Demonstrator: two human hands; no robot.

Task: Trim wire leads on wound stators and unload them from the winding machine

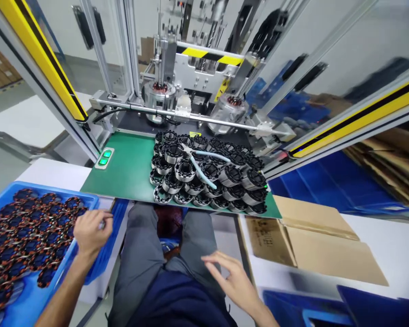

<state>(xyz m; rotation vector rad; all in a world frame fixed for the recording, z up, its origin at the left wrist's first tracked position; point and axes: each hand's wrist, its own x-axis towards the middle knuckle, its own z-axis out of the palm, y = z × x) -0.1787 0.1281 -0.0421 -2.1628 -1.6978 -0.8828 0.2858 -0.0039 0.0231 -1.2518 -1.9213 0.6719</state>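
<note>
My left hand (pixel 90 234) rests on the near right corner of a blue tray (pixel 88 200) full of copper-wound stators (pixel 27 240), fingers curled around something small that I cannot make out. My right hand (pixel 230 274) hovers open over my lap, fingers spread, holding nothing. Ahead on the green mat (pixel 126 170) lies a pile of black stator cores (pixel 207 175), with light-blue-handled pliers (pixel 199 163) lying on top of the pile.
Behind the mat stands a machine with two fixtures (pixel 160 93) holding wound stators, framed by yellow-and-black guard rails (pixel 44 59). Green buttons (pixel 105 158) sit at the mat's left. A flat cardboard box (pixel 310 240) lies to the right; blue bins (pixel 303 304) below.
</note>
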